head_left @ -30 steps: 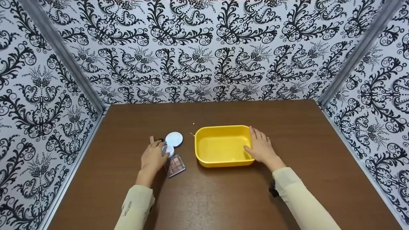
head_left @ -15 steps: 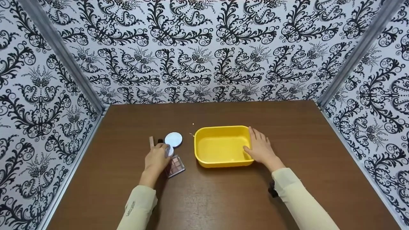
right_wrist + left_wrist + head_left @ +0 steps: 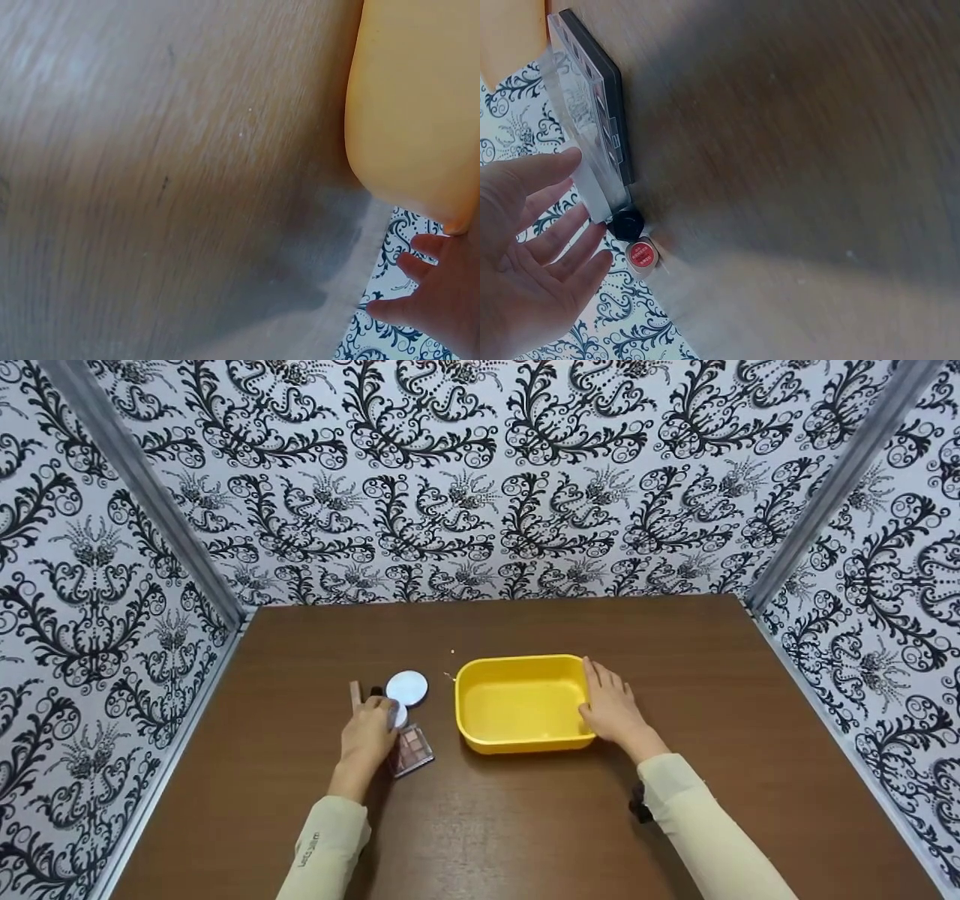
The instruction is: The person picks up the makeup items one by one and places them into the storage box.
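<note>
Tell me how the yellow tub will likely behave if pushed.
The tub would probably hold its shape: its walls look smooth and molded. With nothing visible inside, it is likely light and may slide easily. Its broad, low shape makes tipping unlikely.

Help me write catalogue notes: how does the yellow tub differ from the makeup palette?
Size: the yellow tub is much larger than the makeup palette.
Shape: the tub is an open container with raised walls; the palette is thin and flat.
Colour: the tub is plain yellow; the palette shows brownish-pink squares and dark edging.
Both are roughly rectangular and rest on the brown table.
</note>
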The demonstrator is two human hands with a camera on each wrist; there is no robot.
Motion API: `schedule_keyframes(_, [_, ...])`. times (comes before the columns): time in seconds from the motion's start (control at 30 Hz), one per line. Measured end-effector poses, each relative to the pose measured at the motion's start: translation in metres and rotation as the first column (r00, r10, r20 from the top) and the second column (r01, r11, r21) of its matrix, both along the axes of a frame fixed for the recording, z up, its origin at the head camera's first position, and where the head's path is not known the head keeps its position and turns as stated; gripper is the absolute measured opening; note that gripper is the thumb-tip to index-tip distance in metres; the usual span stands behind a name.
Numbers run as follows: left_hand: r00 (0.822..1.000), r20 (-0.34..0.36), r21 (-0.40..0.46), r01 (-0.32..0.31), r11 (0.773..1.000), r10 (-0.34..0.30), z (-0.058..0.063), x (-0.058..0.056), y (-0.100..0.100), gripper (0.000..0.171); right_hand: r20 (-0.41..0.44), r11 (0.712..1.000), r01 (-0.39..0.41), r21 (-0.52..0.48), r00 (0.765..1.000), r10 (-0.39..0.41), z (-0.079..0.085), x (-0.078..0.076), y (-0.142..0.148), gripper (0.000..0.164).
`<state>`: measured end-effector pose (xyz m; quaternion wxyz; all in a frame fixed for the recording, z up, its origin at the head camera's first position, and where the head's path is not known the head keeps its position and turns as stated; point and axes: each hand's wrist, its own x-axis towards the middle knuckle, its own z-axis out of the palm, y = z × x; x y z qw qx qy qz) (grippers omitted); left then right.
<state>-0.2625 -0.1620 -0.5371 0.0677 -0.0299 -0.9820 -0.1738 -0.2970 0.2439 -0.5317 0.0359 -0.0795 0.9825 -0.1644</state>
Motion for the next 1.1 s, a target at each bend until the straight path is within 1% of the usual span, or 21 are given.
schedule_keyframes(0.13, [1.0,0.005,0.01,-0.01,1.0,0.01,0.0,0.0,0.001,0.037,0.006,1.0,0.002,0.009,1.0,-0.002,0.001,0.001,-0.002,0.078])
schedule_keyframes(0.43, [1.0,-0.027,0.015,-0.015,1.0,0.015,0.001,0.002,-0.001,0.04,-0.003,0.999,-0.024,-0.028,1.0,0.024,0.007,0.003,-0.003,0.073])
schedule_keyframes(0.67, [1.0,-0.001,0.033,-0.013,0.999,0.013,0.008,0.0,0.001,0.042,0.008,1.0,-0.019,-0.022,1.0,0.019,0.006,0.002,-0.003,0.073])
schedule_keyframes(0.87, [1.0,-0.026,0.03,-0.01,0.999,0.011,0.015,-0.001,0.005,0.044,-0.003,0.998,-0.036,-0.045,0.999,0.036,0.003,0.001,-0.002,0.072])
schedule_keyframes(1.1, [0.999,-0.051,0.019,0.001,1.0,0.0,0.025,-0.002,0.012,0.047,0.039,0.997,-0.014,-0.073,0.999,0.017,0.002,0.001,-0.002,0.075])
